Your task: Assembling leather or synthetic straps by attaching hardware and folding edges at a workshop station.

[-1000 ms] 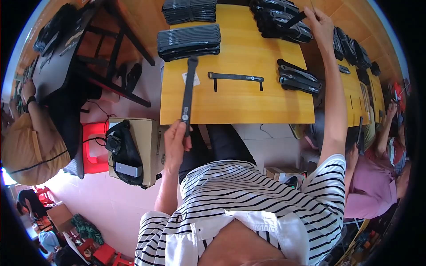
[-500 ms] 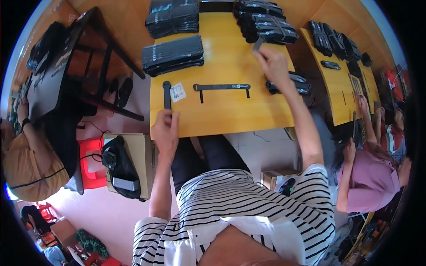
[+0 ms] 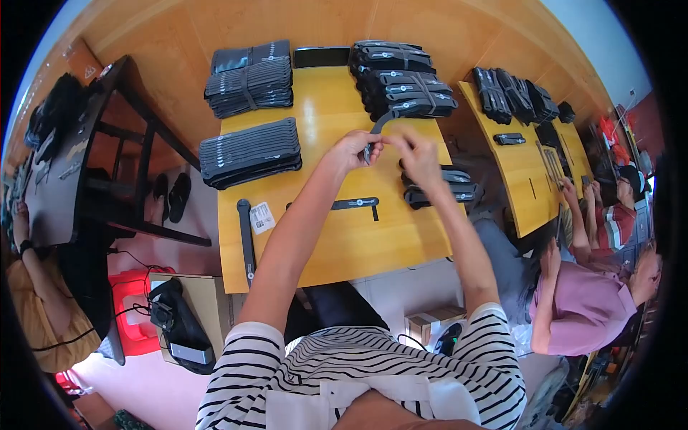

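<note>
Relative to the frame half a second earlier, the left hand (image 3: 352, 149) is clear of the side strap (image 3: 246, 240), which lies at 8 o'clock on the table (image 3: 390, 247). The left hand is now at 1 o'clock from table centre, closed on the black strap (image 3: 385, 122). The right hand (image 3: 419, 159) is beside it, blurred; its grip cannot be determined. Stacked straps (image 3: 251, 149) occupy 10 o'clock; bundles (image 3: 412, 93) occupy 1 o'clock. Bare tabletop extends from 5 to 6 o'clock, up to the near edge, and at 12 o'clock between stacks.
</note>
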`<state>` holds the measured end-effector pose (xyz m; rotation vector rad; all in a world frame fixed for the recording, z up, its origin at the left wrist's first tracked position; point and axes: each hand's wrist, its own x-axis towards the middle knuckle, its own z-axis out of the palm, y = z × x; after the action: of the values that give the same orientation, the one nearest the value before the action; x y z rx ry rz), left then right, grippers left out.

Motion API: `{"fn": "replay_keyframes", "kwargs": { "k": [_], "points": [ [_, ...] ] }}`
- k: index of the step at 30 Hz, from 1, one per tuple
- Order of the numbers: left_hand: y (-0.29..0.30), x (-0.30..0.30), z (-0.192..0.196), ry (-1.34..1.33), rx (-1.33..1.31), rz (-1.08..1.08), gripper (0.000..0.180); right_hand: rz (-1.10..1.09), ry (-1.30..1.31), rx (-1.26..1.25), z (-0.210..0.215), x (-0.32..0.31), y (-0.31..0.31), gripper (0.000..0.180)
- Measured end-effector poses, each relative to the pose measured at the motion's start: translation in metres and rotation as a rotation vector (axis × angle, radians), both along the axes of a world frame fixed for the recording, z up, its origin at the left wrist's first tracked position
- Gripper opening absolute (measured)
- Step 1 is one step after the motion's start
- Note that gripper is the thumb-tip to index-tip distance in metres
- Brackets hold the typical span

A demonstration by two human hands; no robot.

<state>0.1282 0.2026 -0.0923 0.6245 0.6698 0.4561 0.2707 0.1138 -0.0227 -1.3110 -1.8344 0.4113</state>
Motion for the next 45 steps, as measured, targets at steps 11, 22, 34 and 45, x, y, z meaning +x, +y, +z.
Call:
{"fn": "replay_keyframes", "kwargs": {
  "k": [11,22,34,45],
  "points": [
    [-0.028,-0.053,0.033,0.015,0.266,-0.12,0.032,-0.039,-0.653,-0.072,-0.019,0.063,0.123,0.052],
    [-0.166,-0.096,0.052,-0.136,0.31,0.552,0.042,-0.054,0.373,-0.448,-0.009,-0.028,-0.037,0.022],
    [-0.249,-0.107,0.002,-0.087,0.243,0.917,0.022,0.004,0.768,-0.765,-0.053,-0.083,-0.185,0.01],
    [-0.256,-0.149,-0.006,0.266,0.239,0.728,0.017,-0.08,0.869,-0.791,-0.056,-0.042,-0.176,0.011]
  ]
}}
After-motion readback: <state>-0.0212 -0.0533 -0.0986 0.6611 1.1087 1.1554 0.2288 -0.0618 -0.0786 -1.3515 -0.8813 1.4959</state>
